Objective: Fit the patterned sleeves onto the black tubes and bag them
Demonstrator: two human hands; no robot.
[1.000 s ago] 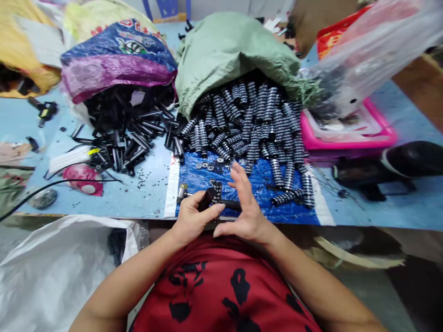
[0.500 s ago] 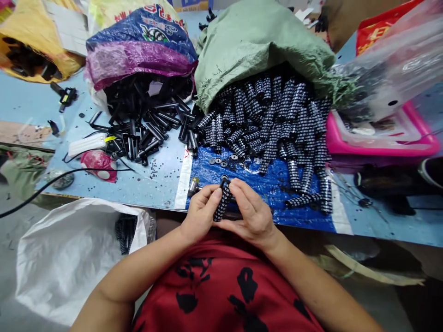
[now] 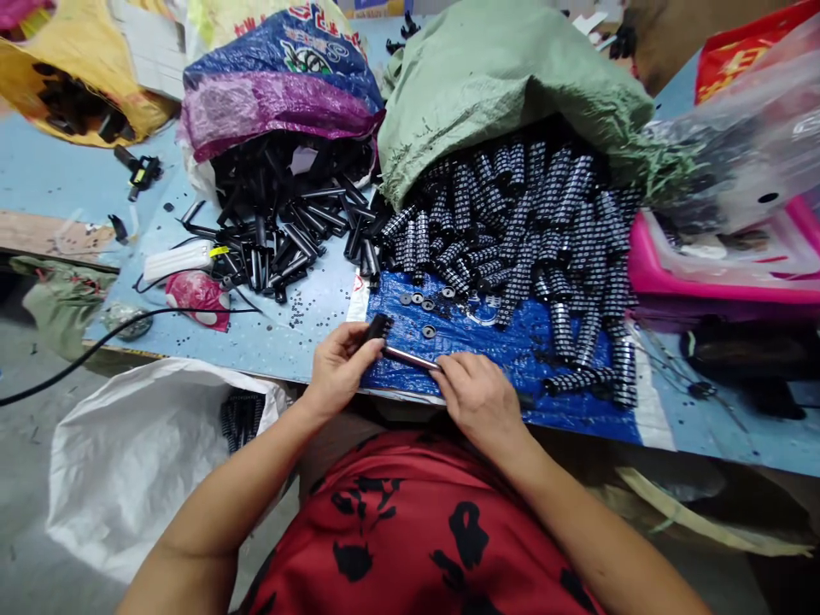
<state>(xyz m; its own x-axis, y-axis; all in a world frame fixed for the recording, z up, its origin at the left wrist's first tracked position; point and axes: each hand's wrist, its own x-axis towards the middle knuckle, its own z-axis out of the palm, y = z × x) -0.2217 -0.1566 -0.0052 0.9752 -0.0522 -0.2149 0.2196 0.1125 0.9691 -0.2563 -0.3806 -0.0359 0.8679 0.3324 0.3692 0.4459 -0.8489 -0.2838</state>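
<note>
My left hand [image 3: 339,367] is closed round a short black cylinder [image 3: 379,327], whose upper end shows above the fingers and thumb. Held in my right hand [image 3: 480,397] is a slim, shiny metal rod [image 3: 413,357]; its left end meets the cylinder or lies right beside it, I cannot tell which. The rod's other end is hidden by the fingers. Just beyond the hands, several flat grey discs [image 3: 429,330] lie on a blue plastic sheet [image 3: 397,371]. To the right, many black cylinders with rows of white characters [image 3: 516,256] are heaped.
A green woven sack [image 3: 512,77] spills the lettered cylinders. Plain black parts [image 3: 288,248] spill from a purple and blue bag [image 3: 282,102]. A pink tray [image 3: 717,278] stands at right. Below the table edge, a white sack [image 3: 134,461] gapes at left. A black cable [image 3: 108,337] crosses the left side.
Both hands held a lettered cylinder together; now they are apart, with the left hand farther left. The right hand has taken hold of the metal rod. The view has shifted slightly.
</note>
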